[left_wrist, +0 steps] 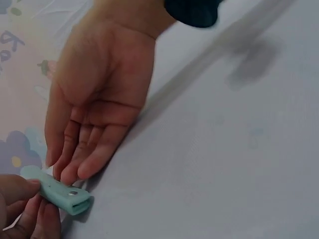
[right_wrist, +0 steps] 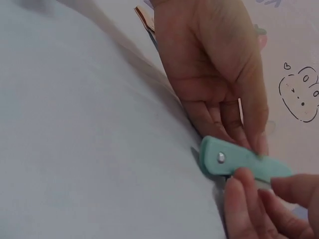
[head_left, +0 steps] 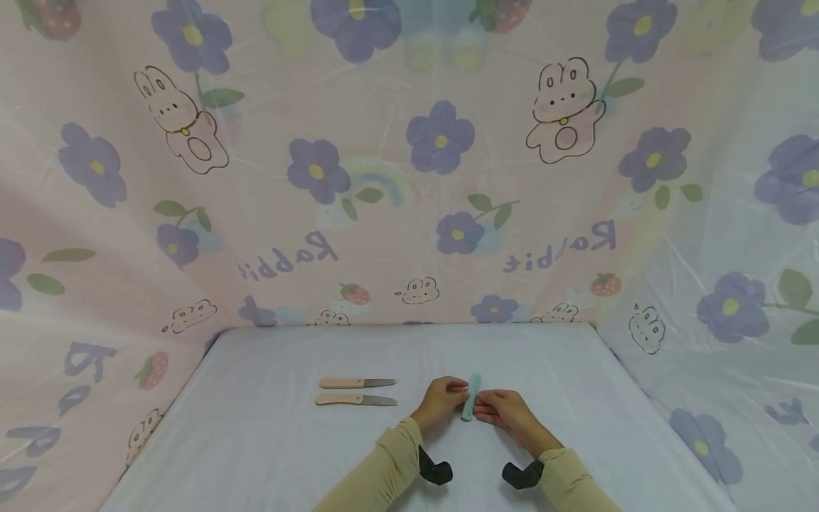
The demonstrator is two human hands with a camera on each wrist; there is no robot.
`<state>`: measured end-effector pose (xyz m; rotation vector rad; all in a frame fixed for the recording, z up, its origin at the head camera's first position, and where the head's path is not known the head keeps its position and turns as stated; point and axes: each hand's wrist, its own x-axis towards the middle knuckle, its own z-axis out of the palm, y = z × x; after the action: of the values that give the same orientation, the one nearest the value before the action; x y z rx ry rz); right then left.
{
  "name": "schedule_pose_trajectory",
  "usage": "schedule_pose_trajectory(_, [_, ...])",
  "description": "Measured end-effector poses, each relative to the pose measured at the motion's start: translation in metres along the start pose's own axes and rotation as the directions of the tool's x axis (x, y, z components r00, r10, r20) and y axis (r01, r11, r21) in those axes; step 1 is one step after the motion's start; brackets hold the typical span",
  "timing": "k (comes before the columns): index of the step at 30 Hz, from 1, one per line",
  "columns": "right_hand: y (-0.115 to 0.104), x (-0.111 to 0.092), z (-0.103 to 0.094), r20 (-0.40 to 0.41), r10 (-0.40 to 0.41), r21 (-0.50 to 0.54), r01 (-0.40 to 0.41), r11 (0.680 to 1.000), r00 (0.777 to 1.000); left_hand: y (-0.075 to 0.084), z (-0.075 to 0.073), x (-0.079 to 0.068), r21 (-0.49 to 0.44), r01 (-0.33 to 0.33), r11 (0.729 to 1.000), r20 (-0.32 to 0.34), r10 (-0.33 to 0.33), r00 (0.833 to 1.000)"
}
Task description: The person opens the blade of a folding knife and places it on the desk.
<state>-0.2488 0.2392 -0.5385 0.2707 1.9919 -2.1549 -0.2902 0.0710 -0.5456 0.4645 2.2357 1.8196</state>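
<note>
A mint-green folding knife (head_left: 471, 398) stands between my two hands over the white table, its long side pointing away from me. My left hand (head_left: 443, 404) pinches its handle from the left, the thumb lying against the green side in the left wrist view. From the right, the fingertips of my right hand (head_left: 508, 414) hold the handle's other edge. One round metal rivet marks the near end of the folding knife (right_wrist: 219, 156) in the right wrist view, and a thin bright strip shows along its lower edge. Fingers cover part of the handle.
Left of my hands lie two knives with beige handles, the farther knife (head_left: 342, 383) and the nearer knife (head_left: 339, 400), blades out and pointing right. A printed curtain (head_left: 377, 235) walls the white table (head_left: 269, 455) at the back and both sides. Black wrist cameras hang under both wrists.
</note>
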Motion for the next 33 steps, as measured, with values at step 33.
schedule_pose_trajectory(33, [-0.01, -0.011, 0.028, 0.331, -0.106, -0.139, 0.16, 0.977, 0.938, 0.025, -0.049, -0.053, -0.185, 0.144, 0.972, 0.148, -0.118, 0.982])
